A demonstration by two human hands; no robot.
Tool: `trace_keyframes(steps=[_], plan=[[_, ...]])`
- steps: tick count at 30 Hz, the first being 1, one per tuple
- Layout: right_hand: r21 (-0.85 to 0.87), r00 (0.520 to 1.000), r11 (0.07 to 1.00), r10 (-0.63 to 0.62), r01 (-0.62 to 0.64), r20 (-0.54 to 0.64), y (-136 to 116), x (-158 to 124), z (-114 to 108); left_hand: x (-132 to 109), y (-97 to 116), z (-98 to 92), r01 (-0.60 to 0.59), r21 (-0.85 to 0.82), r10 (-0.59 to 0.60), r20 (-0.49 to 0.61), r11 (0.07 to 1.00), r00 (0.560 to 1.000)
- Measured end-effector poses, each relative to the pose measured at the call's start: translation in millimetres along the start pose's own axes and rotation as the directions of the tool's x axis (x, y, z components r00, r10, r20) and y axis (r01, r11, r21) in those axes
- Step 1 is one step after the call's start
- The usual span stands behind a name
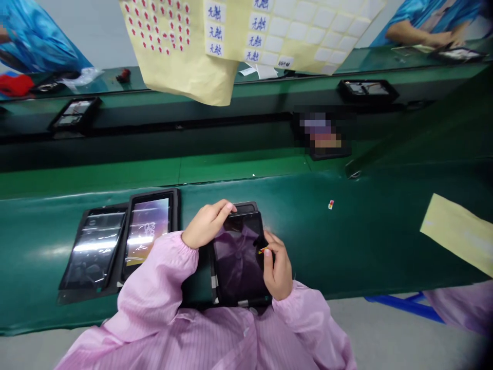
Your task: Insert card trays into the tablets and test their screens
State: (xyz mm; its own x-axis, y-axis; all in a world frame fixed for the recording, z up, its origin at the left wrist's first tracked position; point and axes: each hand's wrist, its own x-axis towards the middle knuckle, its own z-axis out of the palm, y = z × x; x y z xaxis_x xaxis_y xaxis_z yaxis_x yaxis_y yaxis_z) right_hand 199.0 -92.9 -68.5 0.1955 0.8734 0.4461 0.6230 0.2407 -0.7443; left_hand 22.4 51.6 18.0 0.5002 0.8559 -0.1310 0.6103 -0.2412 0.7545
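A tablet (pixel 239 267) with a dark, reflective screen lies in front of me in a black tray-like frame (pixel 246 207). My left hand (pixel 206 223) grips its upper left edge, thumb and fingers close together at the top. At the right edge my right hand (pixel 278 264) pinches a small red-and-yellow piece (pixel 263 251), too small to name for sure. The piece is over the screen's right border. Left of my left arm, a tablet with a lit screen (pixel 148 226) leans over another tablet with a dark, shiny screen (pixel 94 249).
A tiny red, yellow and white piece (pixel 331 204) lies on the green mat (pixel 370 246). Yellow sheets with labels (pixel 188 77) hang ahead. Black-framed devices (pixel 367 90) rest on the line beyond. Two people in blue sleeves (pixel 419 23) sit opposite; a yellow sheet (pixel 458 231) lies right.
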Motion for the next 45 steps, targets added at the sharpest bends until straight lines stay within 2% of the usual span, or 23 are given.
trace_keyframes(steps=[4,6,9,11,14,16,18,20,22,24,26,34,40,45], plan=[[-0.158,0.991,0.978,-0.137,0.134,-0.005,-6.4,8.4,-9.6,-0.4,1.2,3.4,0.018,-0.221,-0.015,0.014,0.975,1.0],[-0.225,0.978,0.952,-0.205,0.207,0.034,-8.4,13.9,-15.8,-2.3,5.3,8.9,0.03,-0.274,-0.039,-0.025,0.961,0.999],[-0.254,0.957,0.923,-0.271,0.29,0.107,-9.3,23.1,-29.5,-6.6,12.8,14.0,-0.021,-0.352,-0.016,-0.101,0.936,0.995],[-0.21,0.953,0.932,-0.27,0.294,0.134,-10.8,32.2,-42.8,-11.0,17.2,14.3,-0.049,-0.395,0.009,-0.104,0.917,0.995],[-0.017,0.985,0.985,-0.168,0.169,0.048,-20.2,55.5,-64.7,-21.6,24.6,13.8,-0.085,-0.423,0.033,-0.128,0.902,0.991],[0.135,0.995,0.986,-0.104,0.103,0.005,-32.6,77.6,-74.1,-31.5,31.4,14.8,-0.134,-0.412,0.047,-0.215,0.901,0.976],[0.229,0.987,0.968,-0.132,0.107,0.094,-48.4,100.9,-74.7,-42.5,38.2,18.1,-0.175,-0.414,0.032,-0.329,0.893,0.944],[0.266,0.939,0.953,-0.218,0.146,0.266,-64.3,120.0,-67.2,-52.8,42.5,23.6,-0.214,-0.45,-0.013,-0.449,0.867,0.893],[0.279,0.869,0.943,-0.287,0.182,0.403,-77.4,131.4,-55.9,-60.9,42.8,30.6,-0.27,-0.487,-0.06,-0.56,0.831,0.827],[0.287,0.814,0.936,-0.325,0.204,0.482,-85.9,135.3,-46.0,-65.8,40.0,37.2,-0.334,-0.496,-0.088,-0.65,0.801,0.755],[0.291,0.777,0.933,-0.34,0.21,0.53,-89.9,134.7,-40.3,-67.8,36.8,41.5,-0.376,-0.499,-0.101,-0.695,0.781,0.712],[0.238,0.728,0.932,-0.363,0.274,0.582,-93.2,134.5,-42.5,-67.6,37.0,40.8,-0.425,-0.531,-0.097,-0.7,0.733,0.707],[0.236,0.603,0.908,-0.409,0.347,0.685,-93.0,140.8,-41.3,-68.7,36.2,42.5,-0.422,-0.542,-0.102,-0.692,0.727,0.714],[0.305,0.551,0.894,-0.444,0.329,0.707,-92.3,144.2,-38.0,-66.6,36.4,41.7,-0.428,-0.535,-0.108,-0.707,0.729,0.699]])
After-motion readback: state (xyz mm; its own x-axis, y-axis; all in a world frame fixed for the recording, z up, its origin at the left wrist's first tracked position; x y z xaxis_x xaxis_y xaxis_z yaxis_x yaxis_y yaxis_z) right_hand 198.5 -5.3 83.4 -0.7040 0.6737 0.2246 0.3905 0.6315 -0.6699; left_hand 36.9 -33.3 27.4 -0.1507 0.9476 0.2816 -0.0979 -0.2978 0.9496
